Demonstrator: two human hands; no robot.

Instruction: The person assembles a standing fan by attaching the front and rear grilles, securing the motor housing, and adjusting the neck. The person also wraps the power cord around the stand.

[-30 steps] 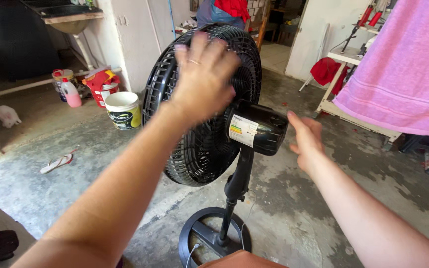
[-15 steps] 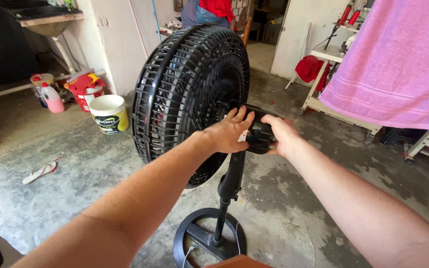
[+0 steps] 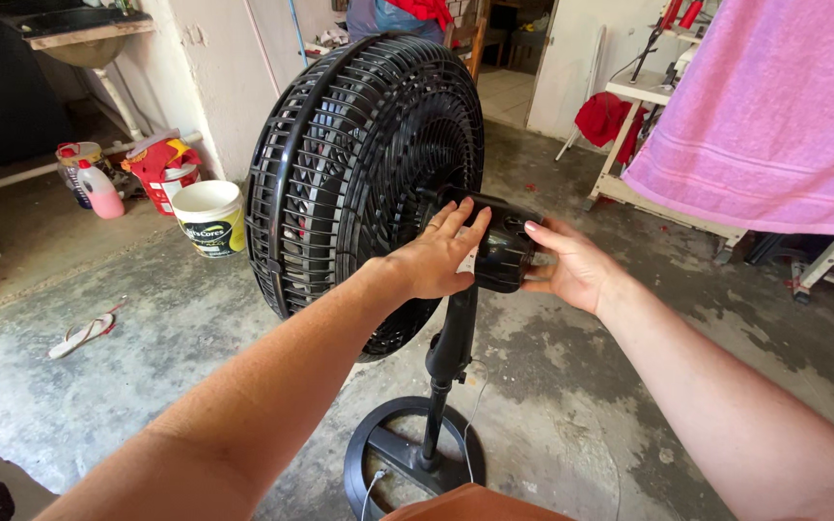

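since half a second ago the right hand (image 3: 571, 270) has opened a little, its fingers now loosely cupping the rear of the fan's black motor housing (image 3: 504, 249); the left hand (image 3: 436, 259) stays flat against its near side, fingers spread. the pedestal fan (image 3: 359, 183) stands on the concrete floor (image 3: 147, 367). a white bucket (image 3: 208, 217) sits beyond, contents hidden; a pink towel (image 3: 774, 116) hangs at right.

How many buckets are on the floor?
2: a white bucket left of the fan, and a red bucket behind it by the wall. Others may be hidden.
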